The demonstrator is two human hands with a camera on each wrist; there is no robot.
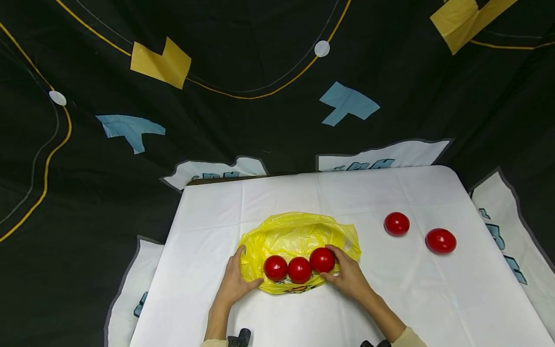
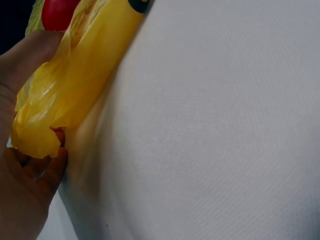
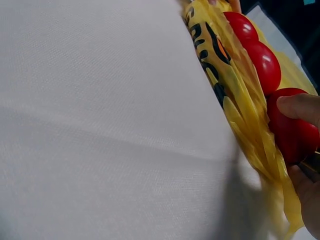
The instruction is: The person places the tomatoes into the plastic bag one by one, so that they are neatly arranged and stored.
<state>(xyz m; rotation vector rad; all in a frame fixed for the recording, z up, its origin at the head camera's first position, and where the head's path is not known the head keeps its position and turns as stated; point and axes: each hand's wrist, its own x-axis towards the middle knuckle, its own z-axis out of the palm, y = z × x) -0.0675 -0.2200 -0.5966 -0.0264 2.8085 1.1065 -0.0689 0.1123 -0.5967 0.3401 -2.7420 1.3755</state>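
A white table (image 1: 433,289) carries a bag (image 1: 295,230) and two red balls (image 1: 396,224).

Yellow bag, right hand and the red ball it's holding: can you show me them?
Yellow bag (image 1: 290,236), head view: bare inner wall.
Right hand (image 1: 350,276), head view: back of hand.
Red ball (image 3: 291,134), right wrist view: near its middle.
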